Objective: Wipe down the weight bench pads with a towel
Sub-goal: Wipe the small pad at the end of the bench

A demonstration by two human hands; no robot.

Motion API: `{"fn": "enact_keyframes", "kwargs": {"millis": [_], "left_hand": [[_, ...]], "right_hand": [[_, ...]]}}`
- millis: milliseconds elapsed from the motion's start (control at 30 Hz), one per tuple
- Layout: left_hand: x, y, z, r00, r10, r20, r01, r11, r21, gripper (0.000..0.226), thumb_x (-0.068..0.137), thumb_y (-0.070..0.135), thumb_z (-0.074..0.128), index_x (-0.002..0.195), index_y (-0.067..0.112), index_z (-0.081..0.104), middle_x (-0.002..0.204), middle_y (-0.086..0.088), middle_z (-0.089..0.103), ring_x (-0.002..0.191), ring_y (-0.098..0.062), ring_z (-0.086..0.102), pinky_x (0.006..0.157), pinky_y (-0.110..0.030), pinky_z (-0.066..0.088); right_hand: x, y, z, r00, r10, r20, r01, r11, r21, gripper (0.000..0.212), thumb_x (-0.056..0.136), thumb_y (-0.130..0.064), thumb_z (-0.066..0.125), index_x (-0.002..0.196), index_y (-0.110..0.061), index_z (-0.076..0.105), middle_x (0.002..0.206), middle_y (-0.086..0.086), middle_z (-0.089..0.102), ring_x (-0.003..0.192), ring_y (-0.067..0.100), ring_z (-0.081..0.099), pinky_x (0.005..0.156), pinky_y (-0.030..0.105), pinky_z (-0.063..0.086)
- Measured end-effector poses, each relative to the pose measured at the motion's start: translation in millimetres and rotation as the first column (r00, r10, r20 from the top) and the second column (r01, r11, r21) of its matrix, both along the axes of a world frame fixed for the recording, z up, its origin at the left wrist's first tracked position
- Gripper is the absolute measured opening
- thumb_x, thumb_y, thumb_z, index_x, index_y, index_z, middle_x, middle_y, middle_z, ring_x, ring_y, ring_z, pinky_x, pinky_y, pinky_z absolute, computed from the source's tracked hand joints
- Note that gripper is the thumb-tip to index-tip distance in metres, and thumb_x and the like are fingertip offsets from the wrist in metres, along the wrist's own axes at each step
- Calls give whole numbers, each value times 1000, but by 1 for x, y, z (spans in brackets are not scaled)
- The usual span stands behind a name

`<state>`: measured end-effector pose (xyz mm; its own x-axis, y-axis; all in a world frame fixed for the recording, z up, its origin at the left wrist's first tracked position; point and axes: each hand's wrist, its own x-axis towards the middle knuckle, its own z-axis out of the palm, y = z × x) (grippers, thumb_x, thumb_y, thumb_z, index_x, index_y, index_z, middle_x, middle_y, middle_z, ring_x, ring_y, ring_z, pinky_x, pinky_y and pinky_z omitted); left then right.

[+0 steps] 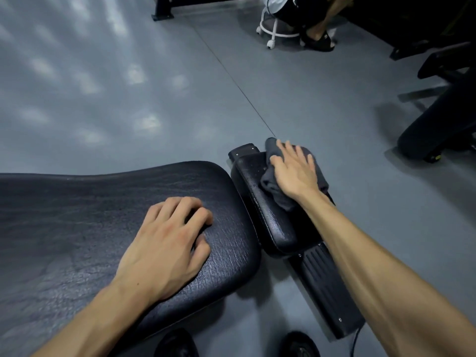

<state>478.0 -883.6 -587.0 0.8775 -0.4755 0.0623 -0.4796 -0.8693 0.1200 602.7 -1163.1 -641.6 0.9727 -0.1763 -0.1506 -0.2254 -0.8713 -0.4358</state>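
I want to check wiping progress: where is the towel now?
Head view, right of centre: the grey towel lies on the small bench pad, under the right hand.

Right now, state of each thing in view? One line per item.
left hand: fingers loosely curled, rests on the large pad, holds nothing
right hand: fingers straight, presses the towel onto the small pad
towel: dark grey, bunched, under the right hand
large pad: black, bare apart from the left hand
small pad: black, towel on its far part
stool: white, on castors, someone seated
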Motion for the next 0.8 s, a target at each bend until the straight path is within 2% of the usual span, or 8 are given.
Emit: {"fn": "enact_keyframes", "kwargs": {"millis": [100,167,233,333,367,567,667,800], "left_hand": [[0,0,0,1000,4,5,-4,1000,-3,23,86,32,51,107,27,59,119,6,54,112,-23,51,99,-39,38],[0,-1,0,1000,3,7,-3,1000,0,23,86,31,53,107,26,60,119,6,54,111,-24,52,98,-39,37],[0,-1,1,1000,8,10,-8,1000,-2,23,86,30,53,107,26,60,118,6,54,111,-24,52,98,-38,37],[-1,-2,1,1000,8,10,-8,1000,-4,23,85,30,52,106,26,60,117,6,54,111,-24,53,98,-39,38],[-1,-3,1,1000,8,14,-8,1000,-9,23,85,30,52,106,26,60,117,6,54,111,-24,53,98,-39,38],[-1,-2,3,1000,-4,16,4,1000,-8,22,85,30,54,105,25,60,117,6,54,110,-24,53,98,-39,38],[-1,-2,4,1000,-7,14,8,1000,-12,21,85,30,54,105,25,60,117,6,54,110,-24,53,98,-40,39],[1,-2,3,1000,-6,3,6,1000,-11,21,85,30,56,105,26,60,117,7,54,109,-24,53,98,-41,39]], "right_hand": [[-50,31,10,919,375,125,-377,926,-7,60,101,-44,24,160,-35,19,169,-12,6,156,10,-1,125,37,-8],[-72,22,9,860,486,157,-492,870,6,60,99,-48,22,158,-40,21,168,-17,6,154,4,-3,125,34,-8],[-50,2,4,901,411,138,-419,908,33,56,100,-46,24,156,-42,25,167,-17,13,155,5,3,125,37,-6],[12,-2,2,995,96,29,-97,994,43,53,104,-39,27,157,-36,30,167,-9,21,155,12,10,126,42,-4],[25,7,2,998,61,12,-61,998,10,53,103,-39,27,156,-35,32,167,-7,23,155,15,11,126,44,-4],[-40,41,16,877,468,113,-469,883,-18,58,101,-43,25,158,-34,30,168,-13,16,156,10,3,126,40,-5],[-80,22,17,862,490,126,-496,868,16,61,99,-49,20,157,-36,30,167,-19,11,154,2,-2,126,33,-5],[-48,31,17,865,485,124,-482,874,-58,55,102,-42,26,156,-34,35,168,-14,16,155,8,3,126,37,-4]]}}
